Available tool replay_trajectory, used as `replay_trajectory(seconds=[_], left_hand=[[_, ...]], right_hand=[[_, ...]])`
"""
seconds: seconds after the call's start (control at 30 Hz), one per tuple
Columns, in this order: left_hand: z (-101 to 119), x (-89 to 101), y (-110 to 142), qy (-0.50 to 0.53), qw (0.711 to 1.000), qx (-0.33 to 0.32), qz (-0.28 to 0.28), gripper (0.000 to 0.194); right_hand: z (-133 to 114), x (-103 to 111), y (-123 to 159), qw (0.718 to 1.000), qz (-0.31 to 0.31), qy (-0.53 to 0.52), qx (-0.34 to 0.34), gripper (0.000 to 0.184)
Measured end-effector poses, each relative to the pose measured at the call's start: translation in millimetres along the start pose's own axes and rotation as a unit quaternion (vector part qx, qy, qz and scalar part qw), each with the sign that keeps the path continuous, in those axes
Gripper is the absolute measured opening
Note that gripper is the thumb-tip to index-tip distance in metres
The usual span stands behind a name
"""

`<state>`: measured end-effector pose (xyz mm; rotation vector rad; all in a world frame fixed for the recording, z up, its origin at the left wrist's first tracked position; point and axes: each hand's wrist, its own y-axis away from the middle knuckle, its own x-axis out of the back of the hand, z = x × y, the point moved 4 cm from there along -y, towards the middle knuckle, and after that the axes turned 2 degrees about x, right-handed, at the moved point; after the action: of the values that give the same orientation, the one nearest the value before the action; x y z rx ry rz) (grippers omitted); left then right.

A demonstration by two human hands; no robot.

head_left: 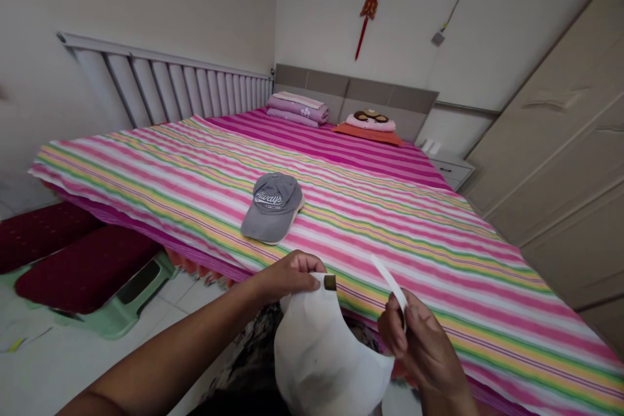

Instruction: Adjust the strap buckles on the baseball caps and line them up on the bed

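A white cap [326, 351] hangs in front of me at the bottom of the view, its rear opening facing up and its strap undone. My left hand [296, 273] pinches one edge of that opening, beside a dark brass-coloured buckle [330, 283]. Between the thumb and fingers of my right hand [419, 338] is the cap's narrow white strap [389, 281], its loose end pointing up and left. Strap and buckle are apart. Beyond my hands, a grey cap [273, 205] with white lettering lies on the striped bedsheet [380, 227], brim toward me.
Folded lilac bedding [297, 110] and an orange pillow [365, 134] lie by the headboard [361, 94]. Dark red padded stools [92, 266] with green legs stand at left. A radiator [180, 88] lines the left wall; a wardrobe [560, 162] and nightstand [451, 169] are at right.
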<state>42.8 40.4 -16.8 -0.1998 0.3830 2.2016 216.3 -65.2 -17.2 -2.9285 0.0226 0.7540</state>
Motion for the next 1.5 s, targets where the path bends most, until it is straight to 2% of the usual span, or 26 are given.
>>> replay_trajectory(seconds=[0.1, 0.3, 0.47, 0.63, 0.73, 0.87, 1.03, 1.33, 1.5], left_hand=[[-1, 0.5, -1, 0.022, 1.000, -0.002, -0.005, 0.032], [-6, 3.4, -3, 0.051, 0.999, -0.008, -0.018, 0.030], [-2, 1.8, -2, 0.077, 0.996, -0.019, -0.039, 0.029], [1, 2.7, -6, 0.124, 0.991, -0.042, -0.042, 0.026], [0, 2.9, -8, 0.127, 0.988, -0.059, -0.057, 0.027], [2, -1.8, -8, 0.123, 0.982, -0.088, -0.112, 0.027], [4, -9.0, -7, 0.127, 0.976, -0.069, -0.165, 0.029], [3, -9.3, -12, 0.100, 0.986, -0.041, -0.125, 0.030], [2, -8.2, -13, 0.099, 0.986, -0.038, -0.126, 0.032]], right_hand=[[-6, -4, -1, 0.999, 0.025, 0.023, -0.010, 0.016], [-12, -11, -6, 0.993, 0.036, 0.108, -0.018, 0.021], [-11, -19, -12, 0.978, 0.023, 0.203, -0.046, 0.028], [-11, -30, -14, 0.967, 0.009, 0.246, -0.066, 0.030], [-10, -34, -14, 0.966, 0.005, 0.252, -0.065, 0.032], [-8, -36, -15, 0.971, 0.005, 0.230, -0.060, 0.032], [-6, -40, -16, 0.973, -0.006, 0.215, -0.085, 0.031], [-11, -48, -20, 0.967, -0.022, 0.241, -0.073, 0.030], [-12, -53, -23, 0.974, -0.031, 0.214, -0.070, 0.028]])
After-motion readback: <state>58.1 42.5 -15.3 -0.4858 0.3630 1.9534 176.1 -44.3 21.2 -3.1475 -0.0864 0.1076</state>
